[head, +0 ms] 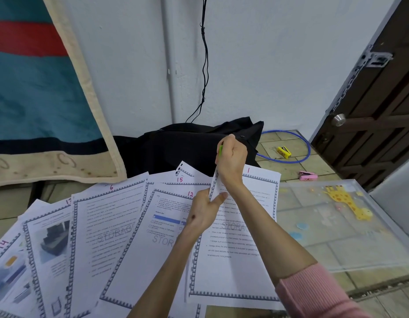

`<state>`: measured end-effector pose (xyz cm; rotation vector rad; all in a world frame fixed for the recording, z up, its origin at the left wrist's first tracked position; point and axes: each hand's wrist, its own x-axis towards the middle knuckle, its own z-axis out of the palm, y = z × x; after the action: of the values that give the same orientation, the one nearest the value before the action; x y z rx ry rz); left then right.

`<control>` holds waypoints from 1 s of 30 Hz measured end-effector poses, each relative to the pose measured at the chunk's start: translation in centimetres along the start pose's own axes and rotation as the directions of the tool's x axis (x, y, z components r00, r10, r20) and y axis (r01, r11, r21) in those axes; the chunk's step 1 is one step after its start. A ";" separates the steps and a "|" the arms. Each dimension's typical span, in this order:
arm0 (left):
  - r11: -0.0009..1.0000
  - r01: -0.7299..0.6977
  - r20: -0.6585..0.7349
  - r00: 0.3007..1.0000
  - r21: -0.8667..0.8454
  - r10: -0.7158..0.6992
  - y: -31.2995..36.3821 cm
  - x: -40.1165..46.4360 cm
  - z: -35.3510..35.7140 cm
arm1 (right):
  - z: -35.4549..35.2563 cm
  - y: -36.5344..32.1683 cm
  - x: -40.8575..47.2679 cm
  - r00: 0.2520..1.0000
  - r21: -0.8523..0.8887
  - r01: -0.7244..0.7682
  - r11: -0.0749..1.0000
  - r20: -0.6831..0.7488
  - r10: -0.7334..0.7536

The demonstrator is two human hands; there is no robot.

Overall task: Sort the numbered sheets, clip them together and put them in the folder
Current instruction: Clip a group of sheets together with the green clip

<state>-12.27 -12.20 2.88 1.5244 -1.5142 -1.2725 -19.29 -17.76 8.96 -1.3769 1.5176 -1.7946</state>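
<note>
Mostly the printed text is too blurred to read, and the near-left sheets are cut off by the frame; sheet 14 (3,245) lies there. Sheet 6 (107,226), bordered, runs near to far. The left hand (202,211) pinches a folded sheet (214,184), standing on edge above sheet 1 (240,237); the right hand (231,158) grips its top, curled round something green I cannot identify (220,150)

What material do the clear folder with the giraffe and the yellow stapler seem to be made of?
Clear folder: apparently thin glossy plastic; the floor tiles show through it and its surface reflects light. Yellow stapler: probably a hard plastic shell with a smooth, bright finish; it is too small to confirm any metal parts.
</note>
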 end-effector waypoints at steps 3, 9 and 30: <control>1.000 -0.002 0.001 1.000 -0.010 0.002 0.1 -0.1 0.0 | 0.0 0.3 0.3 0.997 0.016 -0.069 0.997 0.021 0.069; 0.998 -0.012 0.005 1.000 -0.069 0.013 -0.3 -0.1 0.0 | -0.4 1.2 1.4 0.991 -0.171 -0.053 0.984 0.116 0.073; 0.999 -0.029 -0.054 0.998 -0.039 0.027 0.3 -0.9 0.6 | -0.2 0.3 -0.2 0.992 -0.022 -0.103 0.994 -0.072 0.101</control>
<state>-12.83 -11.20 3.10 1.4958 -1.4628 -1.2290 -19.45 -17.63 8.63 -1.2364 1.6228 -1.7839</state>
